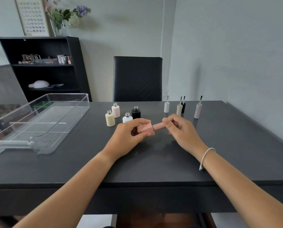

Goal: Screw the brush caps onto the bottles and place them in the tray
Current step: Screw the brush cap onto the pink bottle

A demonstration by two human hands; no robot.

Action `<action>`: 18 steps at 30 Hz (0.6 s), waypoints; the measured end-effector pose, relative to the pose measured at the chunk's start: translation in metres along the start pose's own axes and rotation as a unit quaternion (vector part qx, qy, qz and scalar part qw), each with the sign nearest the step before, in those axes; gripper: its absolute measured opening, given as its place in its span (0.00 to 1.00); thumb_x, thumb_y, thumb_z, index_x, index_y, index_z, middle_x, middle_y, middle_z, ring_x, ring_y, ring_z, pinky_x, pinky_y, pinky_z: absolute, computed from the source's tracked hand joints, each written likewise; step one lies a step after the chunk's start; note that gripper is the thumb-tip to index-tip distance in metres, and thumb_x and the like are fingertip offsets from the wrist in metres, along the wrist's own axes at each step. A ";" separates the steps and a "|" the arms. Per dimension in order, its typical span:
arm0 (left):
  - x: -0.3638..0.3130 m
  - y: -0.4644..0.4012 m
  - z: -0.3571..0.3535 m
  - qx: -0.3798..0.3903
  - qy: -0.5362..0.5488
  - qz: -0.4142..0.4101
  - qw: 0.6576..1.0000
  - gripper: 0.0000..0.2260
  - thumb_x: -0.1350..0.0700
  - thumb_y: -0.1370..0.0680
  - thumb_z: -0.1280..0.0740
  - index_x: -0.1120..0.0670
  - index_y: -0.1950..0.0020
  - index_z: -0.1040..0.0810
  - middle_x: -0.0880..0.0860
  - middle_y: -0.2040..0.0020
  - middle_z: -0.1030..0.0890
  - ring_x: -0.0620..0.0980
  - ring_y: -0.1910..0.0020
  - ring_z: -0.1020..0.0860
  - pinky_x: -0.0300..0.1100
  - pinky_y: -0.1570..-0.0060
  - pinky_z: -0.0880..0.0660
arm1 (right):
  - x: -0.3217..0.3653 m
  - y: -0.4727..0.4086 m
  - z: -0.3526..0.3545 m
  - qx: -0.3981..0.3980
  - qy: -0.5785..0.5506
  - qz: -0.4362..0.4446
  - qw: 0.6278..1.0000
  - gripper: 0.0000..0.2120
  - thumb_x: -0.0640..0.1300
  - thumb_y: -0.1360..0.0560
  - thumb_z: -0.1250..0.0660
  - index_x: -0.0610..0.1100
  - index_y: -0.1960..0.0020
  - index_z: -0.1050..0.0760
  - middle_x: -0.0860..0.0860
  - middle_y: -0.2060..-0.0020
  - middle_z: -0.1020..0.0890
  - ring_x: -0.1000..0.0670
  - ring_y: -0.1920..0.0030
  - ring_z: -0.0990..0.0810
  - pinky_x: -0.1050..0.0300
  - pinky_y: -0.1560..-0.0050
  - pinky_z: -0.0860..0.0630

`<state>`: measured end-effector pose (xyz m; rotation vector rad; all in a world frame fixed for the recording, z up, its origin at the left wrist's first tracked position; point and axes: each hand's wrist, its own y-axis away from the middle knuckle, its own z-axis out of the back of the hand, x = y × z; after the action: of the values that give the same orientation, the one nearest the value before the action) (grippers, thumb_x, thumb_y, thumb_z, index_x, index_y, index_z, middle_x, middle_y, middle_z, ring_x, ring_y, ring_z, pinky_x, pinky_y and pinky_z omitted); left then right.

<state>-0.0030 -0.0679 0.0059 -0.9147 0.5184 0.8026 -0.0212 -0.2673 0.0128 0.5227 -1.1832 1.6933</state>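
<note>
My left hand (129, 137) grips a pink square bottle (145, 128) held on its side above the table. My right hand (180, 129) pinches the pink brush cap (158, 126), which sits on the bottle's neck with a thin gap showing. Behind stand several uncapped bottles: cream (110, 119), pale pink (115, 110), white (127, 118) and black (136, 112). Several caps stand brush-up at the right: white (166, 106), beige (179, 109), black (183, 107) and lilac (197, 111). The clear plastic tray (68, 119) lies at the left with nothing in it.
The dark table (154, 162) has a black chair (137, 79) behind it. A black shelf unit (43, 68) with small items stands at the back left, a vase of flowers on top. A wall runs along the right.
</note>
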 end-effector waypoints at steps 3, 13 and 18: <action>0.000 0.000 0.000 0.002 0.000 0.003 1.000 0.16 0.53 0.29 0.28 0.36 0.47 0.25 0.42 0.53 0.20 0.39 0.59 0.23 0.27 0.58 0.28 | -0.003 0.000 0.001 0.004 -0.001 0.033 0.999 0.05 0.48 0.25 0.36 0.47 0.56 0.28 0.53 0.68 0.28 0.58 0.69 0.33 0.69 0.66 0.34; -0.001 0.001 0.000 0.005 -0.003 0.005 1.000 0.16 0.53 0.29 0.28 0.35 0.48 0.26 0.42 0.54 0.21 0.39 0.60 0.24 0.27 0.58 0.29 | -0.005 -0.001 -0.001 0.002 0.024 0.013 1.000 0.19 0.56 0.25 0.39 0.40 0.64 0.28 0.47 0.73 0.30 0.55 0.71 0.35 0.61 0.67 0.36; 0.000 0.000 0.000 0.002 0.003 0.005 1.000 0.15 0.53 0.29 0.28 0.38 0.46 0.25 0.42 0.54 0.20 0.37 0.59 0.23 0.26 0.58 0.29 | -0.001 0.000 0.000 -0.001 0.017 -0.001 1.000 0.26 0.66 0.31 0.44 0.41 0.62 0.27 0.44 0.72 0.27 0.52 0.69 0.32 0.59 0.65 0.34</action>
<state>-0.0031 -0.0676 0.0055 -0.9129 0.5299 0.8075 -0.0207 -0.2677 0.0116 0.4918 -1.1590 1.6919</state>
